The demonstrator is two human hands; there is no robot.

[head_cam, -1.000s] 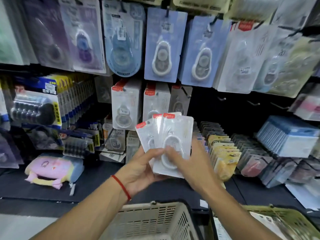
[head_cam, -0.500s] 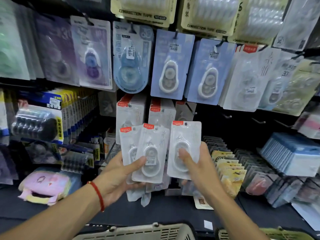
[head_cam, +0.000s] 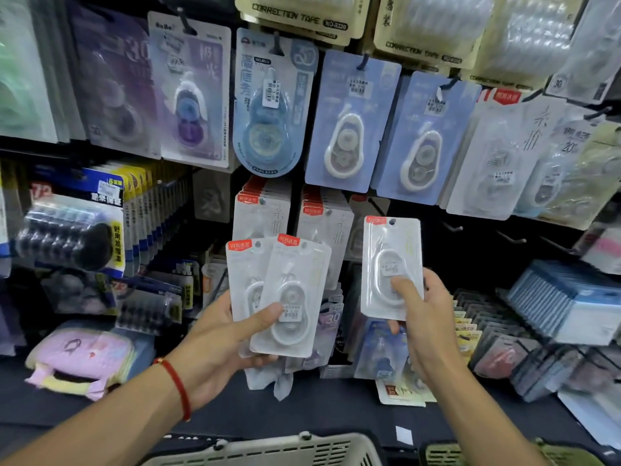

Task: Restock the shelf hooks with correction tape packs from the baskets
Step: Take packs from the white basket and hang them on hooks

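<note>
Correction tape packs are in both our hands, held up in front of the shelf display. Nearest to us, at the bottom edge of the view, sit the grey basket (head_cam: 268, 452) and, to its right, the green basket (head_cam: 470, 454); their contents are not visible.

Above the baskets, our left hand (head_cam: 215, 344) grasps two overlapped packs, the front pack (head_cam: 292, 297) pinned by the thumb and the rear pack (head_cam: 243, 277) fanned out behind it to the left. Our right hand (head_cam: 423, 317) grasps a single pack (head_cam: 391, 267), thumb on the blister, hang hole uppermost and unobstructed.

Behind the hands, two stocked hooks carry matching red-topped packs: the left row (head_cam: 262, 210) and the right row (head_cam: 324, 216). Just right of these, a third hook (head_cam: 374, 203) appears to hold only a pack or two, directly above the single pack. Further right, the bare hooks (head_cam: 453, 227) project from the dark back panel.

Procedure for the step in hand, in our judgement:
1. Keep the single pack upright and face-out.
2. Align its hang hole with the tip of the third hook.
3. Slide the pack fully back along the hook before letting go.
4. Keep the left hand low, clear of the neighbouring rows, to avoid dislodging hung stock.
</note>
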